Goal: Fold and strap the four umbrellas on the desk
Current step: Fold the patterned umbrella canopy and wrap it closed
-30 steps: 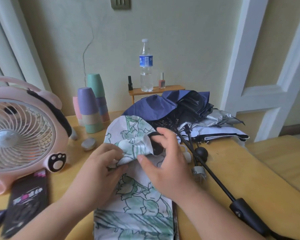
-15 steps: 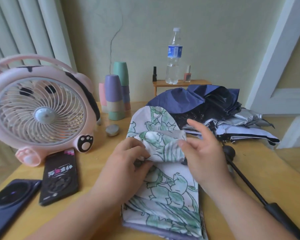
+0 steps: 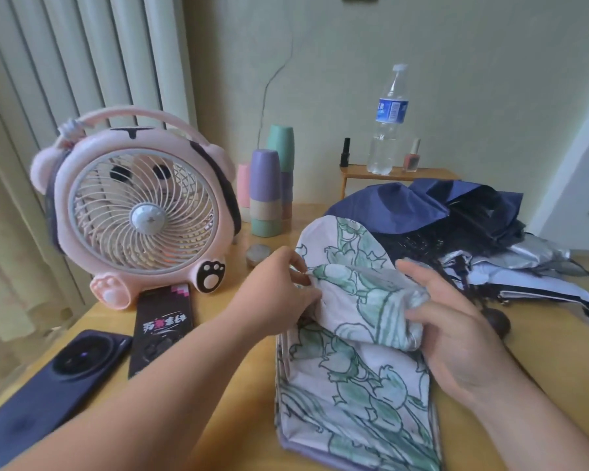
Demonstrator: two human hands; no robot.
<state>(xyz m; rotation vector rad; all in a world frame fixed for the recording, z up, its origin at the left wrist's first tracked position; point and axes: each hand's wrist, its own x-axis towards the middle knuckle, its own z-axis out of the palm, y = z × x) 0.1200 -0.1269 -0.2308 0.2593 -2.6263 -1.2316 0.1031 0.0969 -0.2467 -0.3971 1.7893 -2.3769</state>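
Observation:
A white umbrella with a green flower print [image 3: 354, 379] lies on the wooden desk [image 3: 225, 338] in front of me, its cloth partly gathered. My left hand [image 3: 279, 294] pinches a fold of the cloth at its left edge. My right hand [image 3: 453, 328] grips the bunched cloth from the right, thumb under the roll. Behind it lie a navy umbrella [image 3: 405, 209], a black one [image 3: 483, 226] and a silver and white one [image 3: 531, 277], all loose and piled together.
A pink bear-shaped fan [image 3: 140, 212] stands at the left. Two phones [image 3: 164, 328] [image 3: 55, 379] lie before it. Stacked pastel cups [image 3: 272, 188] and a small round lid [image 3: 257, 254] sit behind. A water bottle [image 3: 388, 120] and two nail polish bottles stand on a little wooden shelf [image 3: 398, 173].
The view has swung left and the fan is in full sight. My right hand moved from the top of the floral cloth to its right side; the left hand keeps its pinch.

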